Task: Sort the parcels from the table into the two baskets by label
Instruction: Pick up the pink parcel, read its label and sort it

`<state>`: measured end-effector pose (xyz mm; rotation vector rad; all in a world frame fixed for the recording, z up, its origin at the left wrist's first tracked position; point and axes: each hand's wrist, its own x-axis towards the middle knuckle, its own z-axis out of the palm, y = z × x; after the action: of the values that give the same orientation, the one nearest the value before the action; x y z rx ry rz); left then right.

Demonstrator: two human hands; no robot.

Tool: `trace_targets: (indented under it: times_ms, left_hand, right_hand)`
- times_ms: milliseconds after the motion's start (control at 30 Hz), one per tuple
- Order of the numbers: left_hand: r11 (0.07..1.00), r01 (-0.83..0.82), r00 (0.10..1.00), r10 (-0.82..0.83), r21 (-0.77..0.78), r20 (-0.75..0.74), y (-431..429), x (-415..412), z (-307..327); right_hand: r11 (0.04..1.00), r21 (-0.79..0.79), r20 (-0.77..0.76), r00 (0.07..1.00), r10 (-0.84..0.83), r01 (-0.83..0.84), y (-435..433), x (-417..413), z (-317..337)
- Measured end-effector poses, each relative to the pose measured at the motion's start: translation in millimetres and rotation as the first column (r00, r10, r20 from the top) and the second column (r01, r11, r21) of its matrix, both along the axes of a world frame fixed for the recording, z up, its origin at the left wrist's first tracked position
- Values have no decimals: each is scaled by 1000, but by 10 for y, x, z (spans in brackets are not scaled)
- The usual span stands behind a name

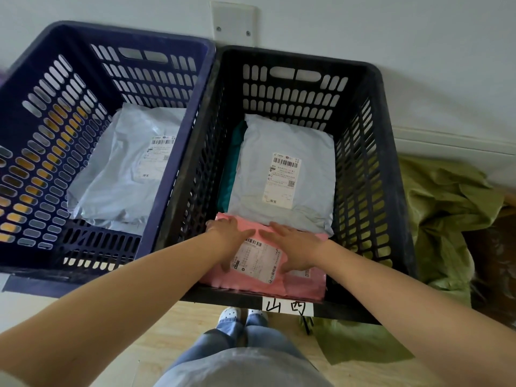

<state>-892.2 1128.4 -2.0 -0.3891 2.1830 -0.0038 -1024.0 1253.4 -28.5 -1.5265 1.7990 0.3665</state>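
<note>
In the black basket (pixel 386 163), at its near end, a pink parcel (pixel 304 283) lay label-up under both of a person's hands. The left hand (pixel 233 237) and the right hand (pixel 296 247) rested flat on the parcel, fingers spread and fairly straight, one on either side of its white shipping label (pixel 257 261). Neither hand curled round anything.

Behind the pink parcel, and touching its far edge, a grey parcel (pixel 279 141) lay with its barcode label facing up. A teal item (pixel 231 163) showed along its left side, partly hidden beneath it. A white tag (pixel 287 306) with handwritten characters was stuck to the basket's near rim.

Just to the left, side by side with it, stood a blue basket (pixel 42 121) against the same wall, holding another grey parcel (pixel 117 169), also label-up. Crumpled green sacks (pixel 441 205) were heaped on the floor (pixel 167 331) to the right of the black basket.
</note>
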Motion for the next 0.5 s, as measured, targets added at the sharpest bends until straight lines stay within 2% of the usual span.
trace_targets:
  times_ms: [167,267,367,500]
  left_hand:
    - [993,-32,996,23,110,88,-38,-53,-16]
    - [986,-18,996,4,164,89,-89,-71,4]
    - [980,-24,1000,23,198,7,-140,-114,14]
    - [983,-48,993,67,176,-101,-156,-182,114]
  right_hand:
    - [997,68,25,999,31,-33,12,-30,-40]
    - [997,72,59,998,-1,-3,-4,-45,6]
    - [988,-7,143,978,-155,157,-49,-86,71]
    - [914,-103,231,903,-362,392,-100,-169,147]
